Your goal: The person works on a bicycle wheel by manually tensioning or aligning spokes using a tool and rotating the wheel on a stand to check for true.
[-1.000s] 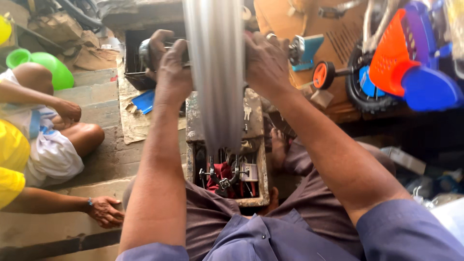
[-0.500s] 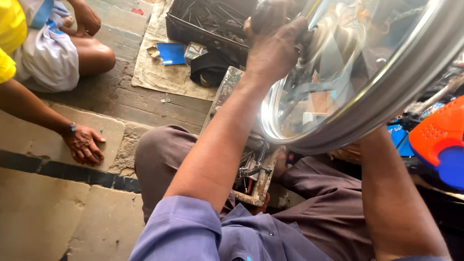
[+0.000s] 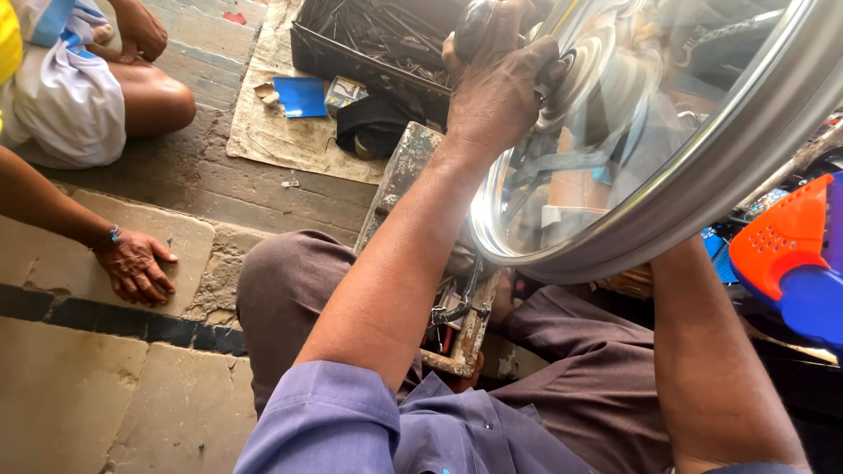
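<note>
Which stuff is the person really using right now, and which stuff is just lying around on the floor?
In use:
left hand, gripping the hub at the wheel's middle
shiny metal wheel rim, blurred
right forearm, passing behind the rim; that hand is hidden

Just lying about:
blue card on the mat
black tray of tools
black cloth
orange and blue plastic toy

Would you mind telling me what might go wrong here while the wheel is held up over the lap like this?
1. The left hand grips the hub of the shiny wheel rim; the spokes look blurred as if spinning, so fingers might get caught.
2. The right hand is hidden behind the rim; if support slips, the wheel could drop onto the wooden toolbox.
3. Another person's hand rests on the floor nearby.
</note>
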